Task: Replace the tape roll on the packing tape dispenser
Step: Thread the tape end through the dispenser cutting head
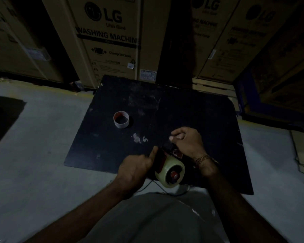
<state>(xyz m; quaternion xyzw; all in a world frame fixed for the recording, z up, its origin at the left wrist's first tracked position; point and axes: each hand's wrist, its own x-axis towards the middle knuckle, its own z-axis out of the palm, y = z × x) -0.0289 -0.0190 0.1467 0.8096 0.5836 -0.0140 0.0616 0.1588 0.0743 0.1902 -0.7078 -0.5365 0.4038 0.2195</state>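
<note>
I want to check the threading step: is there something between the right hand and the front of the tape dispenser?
Nothing visible does. The right hand is already at the front end of the dispenser, whose new tape roll is mounted. The left hand steadies it. The empty core stands apart on the black board.

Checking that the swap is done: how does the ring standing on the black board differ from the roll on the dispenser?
The ring is a bare core with thin walls and a reddish inside; the roll is thick with pale tape. The ring stands alone on the board, untouched; the roll sits on the dispenser, which both hands, left and right, are working on. The ring looks smaller. Both are round.
</note>
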